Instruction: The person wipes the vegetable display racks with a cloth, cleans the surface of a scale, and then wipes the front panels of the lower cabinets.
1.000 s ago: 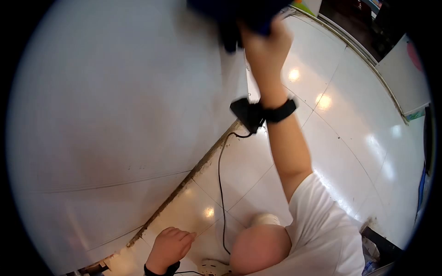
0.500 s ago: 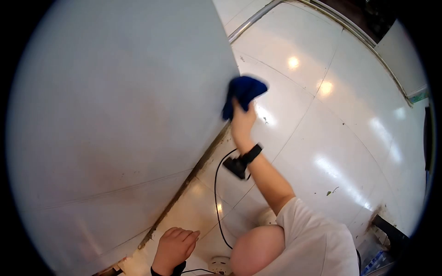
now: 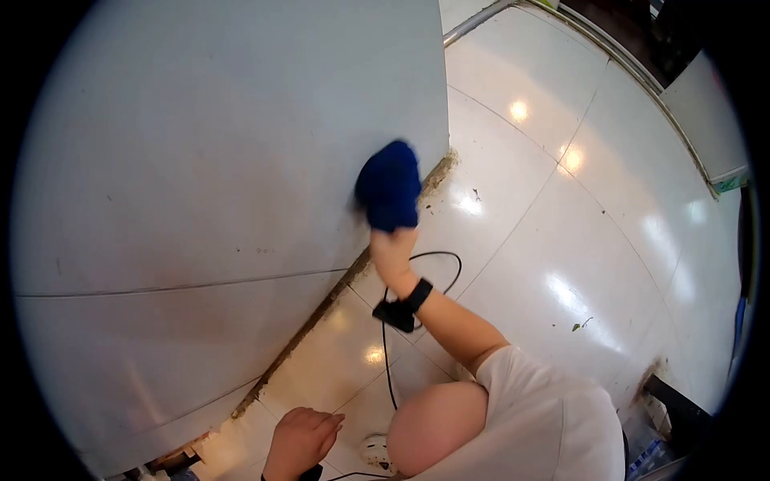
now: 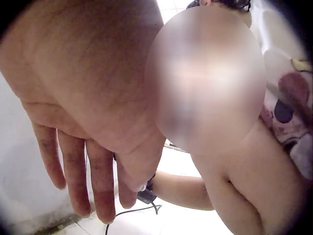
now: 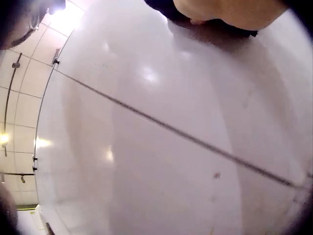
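Observation:
A dark blue cloth [image 3: 391, 186] lies against the pale panel [image 3: 200, 160], close to its lower right edge, in the head view. My right hand [image 3: 393, 252] grips the cloth from below, fingers mostly hidden by it. In the right wrist view the hand [image 5: 230, 13] shows at the top, with dark cloth under it against the panel. My left hand [image 3: 301, 439] is low in the head view, away from the panel and holding nothing. The left wrist view shows that hand [image 4: 93, 98] with its fingers loosely extended.
White floor tiles [image 3: 529, 264] stretch to the right, bounded by a metal rail [image 3: 682, 132]. A black cable [image 3: 387, 361] runs from the right wrist camera down past the knee [image 3: 437, 429]. A dark object [image 3: 678, 405] stands at lower right.
The right hand has come down from the top of the head view with the cloth, then left onto the panel's face. The left hand has barely moved.

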The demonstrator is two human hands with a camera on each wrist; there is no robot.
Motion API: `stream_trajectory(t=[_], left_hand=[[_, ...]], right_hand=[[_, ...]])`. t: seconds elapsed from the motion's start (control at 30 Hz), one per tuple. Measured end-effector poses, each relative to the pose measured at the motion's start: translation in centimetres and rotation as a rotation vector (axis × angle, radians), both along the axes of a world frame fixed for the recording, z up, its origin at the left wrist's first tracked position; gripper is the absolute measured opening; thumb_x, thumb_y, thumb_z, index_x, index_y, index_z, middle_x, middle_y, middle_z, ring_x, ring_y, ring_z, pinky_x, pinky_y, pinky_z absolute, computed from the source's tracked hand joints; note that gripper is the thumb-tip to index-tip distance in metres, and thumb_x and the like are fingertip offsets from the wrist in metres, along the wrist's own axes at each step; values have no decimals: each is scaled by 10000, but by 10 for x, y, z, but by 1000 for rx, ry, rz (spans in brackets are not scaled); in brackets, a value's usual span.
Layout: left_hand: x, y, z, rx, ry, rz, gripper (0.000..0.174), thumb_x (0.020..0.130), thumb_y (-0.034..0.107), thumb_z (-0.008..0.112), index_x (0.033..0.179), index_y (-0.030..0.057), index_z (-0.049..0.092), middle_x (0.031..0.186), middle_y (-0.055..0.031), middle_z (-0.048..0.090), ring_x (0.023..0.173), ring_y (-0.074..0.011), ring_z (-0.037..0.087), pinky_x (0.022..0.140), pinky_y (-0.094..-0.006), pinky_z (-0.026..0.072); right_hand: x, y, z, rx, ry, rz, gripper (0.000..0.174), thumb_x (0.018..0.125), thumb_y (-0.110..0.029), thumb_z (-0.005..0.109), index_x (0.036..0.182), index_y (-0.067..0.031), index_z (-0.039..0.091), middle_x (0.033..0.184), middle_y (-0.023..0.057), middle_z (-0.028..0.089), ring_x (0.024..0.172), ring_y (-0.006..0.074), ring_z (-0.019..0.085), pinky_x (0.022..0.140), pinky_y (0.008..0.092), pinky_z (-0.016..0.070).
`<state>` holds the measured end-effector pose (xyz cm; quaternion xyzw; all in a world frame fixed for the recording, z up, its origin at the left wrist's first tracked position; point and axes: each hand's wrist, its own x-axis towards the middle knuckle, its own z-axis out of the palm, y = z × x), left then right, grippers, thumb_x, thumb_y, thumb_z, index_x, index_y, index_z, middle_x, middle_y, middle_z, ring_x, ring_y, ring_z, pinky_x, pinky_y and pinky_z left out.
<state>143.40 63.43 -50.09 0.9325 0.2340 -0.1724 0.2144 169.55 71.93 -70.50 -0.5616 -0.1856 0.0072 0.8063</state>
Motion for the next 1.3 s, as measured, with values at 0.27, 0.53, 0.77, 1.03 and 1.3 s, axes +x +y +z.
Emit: stream_trajectory(t=[0.27,0.53,0.77,1.03,1.3], left_hand=[[-6,-4,1,32,29,20,145,796,132,658,934,103,690,792,-44,658,769,-234,620,750,-358,492],[-20,-4,-6,8,-30,37,128,809,147,650,921,98,690,791,-52,657,746,-248,614,743,-367,491],[-26,4,-19,-1,70,-13,139,809,155,650,933,105,689,800,-56,659,768,-254,623,749,-381,493],[-19,13,-15,51,89,-8,144,830,197,638,944,119,677,822,-22,655,792,-220,618,787,-354,487],[-31,3,-12,-7,97,52,148,826,160,638,952,103,690,826,-58,668,809,-254,626,776,-378,487]], right_hand=[[-34,-28,-26,-76,-346,354,395,750,-41,687,1133,5,600,1247,215,571,1152,388,553,1031,422,400],[93,3,7,-98,227,-88,216,843,-144,677,951,31,612,849,118,642,762,189,559,720,325,451],[-35,-41,-28,-279,-58,389,237,734,-37,651,968,-1,641,934,222,643,858,359,650,754,390,506],[43,-26,-23,-250,82,205,215,714,1,610,926,14,645,849,165,664,812,325,643,708,369,495],[58,-15,-12,-342,113,23,175,806,-147,695,802,16,630,706,147,619,650,235,555,655,347,460]])
